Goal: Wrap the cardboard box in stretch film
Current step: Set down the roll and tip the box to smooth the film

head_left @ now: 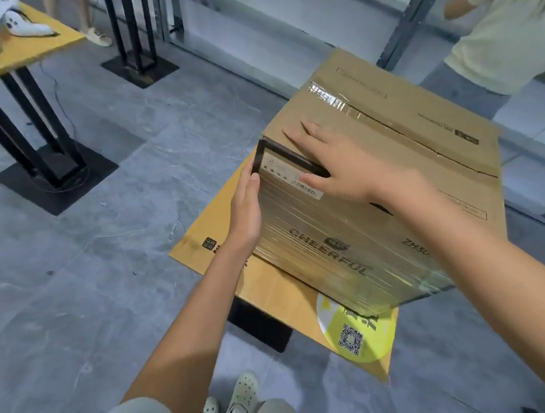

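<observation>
Box (396,172) sits on a small wooden table (270,284), one corner pointing at me, and its right part hangs out past the table edge. The top flaps are closed, with clear tape (337,100) along the far part of the seam. The seam nearer me is gapped open a little.

Film (335,260) covers the side facing me in glossy ridged bands, lying over the printed lettering. At the lower right corner of the box the film sticks out past the cardboard as a loose, clear, bunched edge. I can't tell whether the far sides are wrapped.

Left hand (247,205): flat against the left side of the box, right at the near corner. The fingers are straight and together, pointing up, with the tips near the top edge. It presses and holds nothing.

Right hand (337,165): palm down on the top of the box at the near edge, fingers straight and spread wide, pointing away from me. The thumb hangs over the edge onto the white label (289,175) on the wrapped side. It grips nothing. The label has a dark border along its top and left.

A yellow round sticker (364,335) with a QR code is on the table corner nearest me, partly under the box overhang. My shoes (238,397) are on the grey floor (100,253) below.

Another person (508,26) in a pale top stands past the box at upper right. A second table (23,54) with black legs is at upper left, with white objects on it that are too blurred to name.
</observation>
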